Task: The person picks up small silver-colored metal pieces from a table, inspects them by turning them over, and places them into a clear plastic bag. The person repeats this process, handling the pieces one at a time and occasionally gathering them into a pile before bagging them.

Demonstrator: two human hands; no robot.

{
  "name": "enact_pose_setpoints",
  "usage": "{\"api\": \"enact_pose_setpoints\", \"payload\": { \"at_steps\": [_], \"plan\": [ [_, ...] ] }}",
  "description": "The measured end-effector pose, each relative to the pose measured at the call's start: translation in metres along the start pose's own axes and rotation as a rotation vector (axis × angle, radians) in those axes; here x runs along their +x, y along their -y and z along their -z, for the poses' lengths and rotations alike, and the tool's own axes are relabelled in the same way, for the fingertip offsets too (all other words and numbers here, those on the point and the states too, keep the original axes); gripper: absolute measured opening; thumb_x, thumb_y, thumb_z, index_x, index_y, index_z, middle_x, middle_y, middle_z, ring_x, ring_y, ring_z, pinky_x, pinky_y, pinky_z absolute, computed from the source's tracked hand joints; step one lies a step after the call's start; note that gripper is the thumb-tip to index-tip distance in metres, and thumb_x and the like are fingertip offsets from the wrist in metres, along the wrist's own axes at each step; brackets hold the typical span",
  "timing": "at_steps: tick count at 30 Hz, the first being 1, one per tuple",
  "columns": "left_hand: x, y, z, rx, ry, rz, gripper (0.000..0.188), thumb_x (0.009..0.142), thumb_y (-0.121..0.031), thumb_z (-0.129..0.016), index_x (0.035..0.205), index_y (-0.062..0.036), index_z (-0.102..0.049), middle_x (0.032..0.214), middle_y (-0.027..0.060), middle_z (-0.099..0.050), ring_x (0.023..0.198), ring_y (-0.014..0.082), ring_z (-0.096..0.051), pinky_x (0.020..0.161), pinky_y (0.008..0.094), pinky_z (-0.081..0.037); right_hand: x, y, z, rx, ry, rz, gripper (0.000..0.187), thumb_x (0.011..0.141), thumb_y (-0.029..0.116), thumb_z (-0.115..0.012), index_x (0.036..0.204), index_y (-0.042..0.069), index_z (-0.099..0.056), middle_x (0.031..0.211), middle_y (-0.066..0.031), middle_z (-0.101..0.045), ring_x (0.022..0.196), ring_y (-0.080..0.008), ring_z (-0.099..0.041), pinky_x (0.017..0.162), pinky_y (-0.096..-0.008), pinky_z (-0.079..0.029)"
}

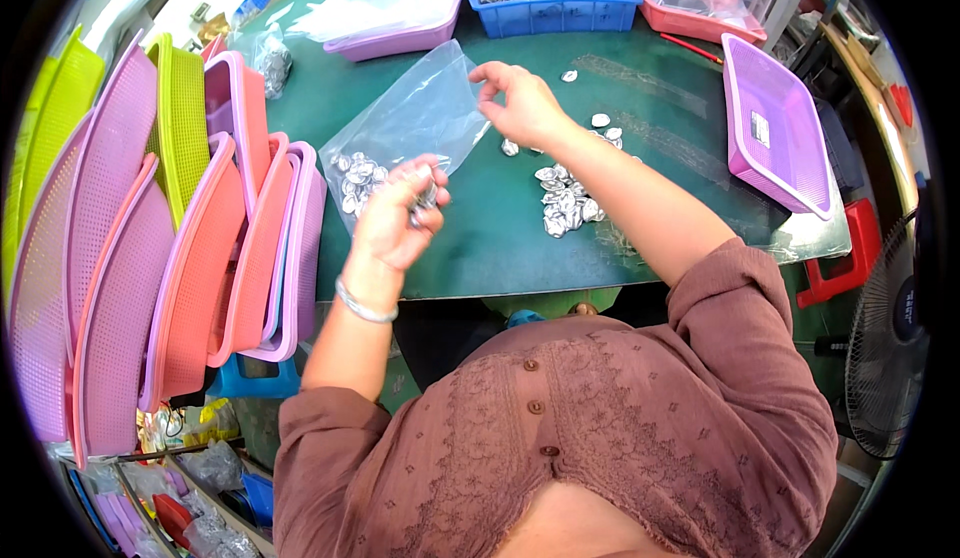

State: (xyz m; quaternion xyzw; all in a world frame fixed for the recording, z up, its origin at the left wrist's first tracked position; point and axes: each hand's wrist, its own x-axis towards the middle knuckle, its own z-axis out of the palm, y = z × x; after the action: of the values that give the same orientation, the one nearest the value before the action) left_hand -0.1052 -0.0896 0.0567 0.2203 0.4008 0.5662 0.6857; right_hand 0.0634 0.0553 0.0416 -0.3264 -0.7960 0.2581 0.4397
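A clear plastic bag (400,108) lies slanted over the green table, its upper right edge at the fingertips of my right hand (520,103), which pinches it. Small silver oval metal pieces (356,180) rest in the bag's lower left part. My left hand (395,213) is palm up in front of the bag, fingers curled around a few of the same silver pieces. Under my right forearm is a loose pile of silver pieces (568,208) on the tabletop, with a few strays around it. One stray piece (569,76) lies farther off.
Stacked purple, orange and green plastic baskets (185,268) line the left side. At the back stand a blue basket (555,16) of silver pieces and a purple tray (400,40) with plastic bags. A purple basket (780,128) sits on the right, near a black fan (885,338).
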Motion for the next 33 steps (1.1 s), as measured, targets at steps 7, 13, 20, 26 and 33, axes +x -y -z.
{"api": "enact_pose_setpoints", "payload": {
  "at_steps": [7, 13, 20, 26, 33],
  "plan": [
    [0.041, -0.094, -0.074, 0.438, 0.145, -0.251, 0.026, 0.085, -0.008, -0.054, 0.109, 0.0000, -0.050, 0.090, 0.0088, -0.055, 0.072, 0.0122, -0.052, 0.045, 0.0144, -0.038, -0.018, 0.050, -0.022, -0.086, -0.028, 0.374, 0.020, 0.071, 0.005, -0.061, 0.091, 0.010, -0.059, 0.075, -0.0059, -0.058, 0.083, -0.0249, -0.055, 0.069, -0.0350, -0.046],
    [0.102, -0.088, -0.096, 0.924, 0.026, 0.001, 0.017, 0.082, -0.009, -0.059, 0.098, -0.0051, -0.057, 0.080, 0.0019, -0.057, 0.069, 0.0106, -0.055, 0.055, 0.0225, -0.046, -0.021, 0.065, -0.030, -0.084, 0.023, 0.536, 0.014, 0.070, 0.005, -0.060, 0.083, 0.010, -0.057, 0.073, -0.0066, -0.057, 0.076, -0.0251, -0.057, 0.063, -0.0362, -0.047],
    [0.111, -0.081, -0.084, 1.176, -0.131, -0.007, 0.014, 0.079, -0.006, -0.059, 0.092, -0.0038, -0.056, 0.074, 0.0019, -0.055, 0.062, 0.0113, -0.052, 0.058, 0.0272, -0.050, -0.034, 0.073, -0.016, -0.273, 0.100, 0.499, 0.018, 0.068, 0.003, -0.053, 0.083, 0.011, -0.049, 0.074, -0.0064, -0.056, 0.071, -0.0250, -0.060, 0.058, -0.0374, -0.047],
    [0.096, -0.085, -0.095, 2.114, 0.215, 0.011, 0.012, 0.071, -0.005, -0.059, 0.081, -0.0007, -0.065, 0.075, 0.0041, -0.061, 0.066, 0.0134, -0.056, 0.060, 0.0307, -0.045, -0.018, 0.073, -0.011, -0.234, 0.048, 0.558, 0.016, 0.070, 0.001, -0.052, 0.084, 0.009, -0.049, 0.073, -0.0065, -0.055, 0.070, -0.0269, -0.058, 0.057, -0.0375, -0.047],
    [0.145, -0.130, -0.028, 1.944, 0.037, 0.449, 0.018, 0.064, -0.021, -0.063, 0.076, -0.0074, -0.064, 0.077, 0.0056, -0.062, 0.067, 0.0155, -0.056, 0.063, 0.0323, -0.045, 0.037, 0.092, 0.014, -0.298, 0.202, 0.671, 0.028, 0.069, 0.001, -0.052, 0.094, 0.012, -0.056, 0.077, -0.0108, -0.061, 0.073, -0.0313, -0.060, 0.063, -0.0392, -0.048]
  ]
}}
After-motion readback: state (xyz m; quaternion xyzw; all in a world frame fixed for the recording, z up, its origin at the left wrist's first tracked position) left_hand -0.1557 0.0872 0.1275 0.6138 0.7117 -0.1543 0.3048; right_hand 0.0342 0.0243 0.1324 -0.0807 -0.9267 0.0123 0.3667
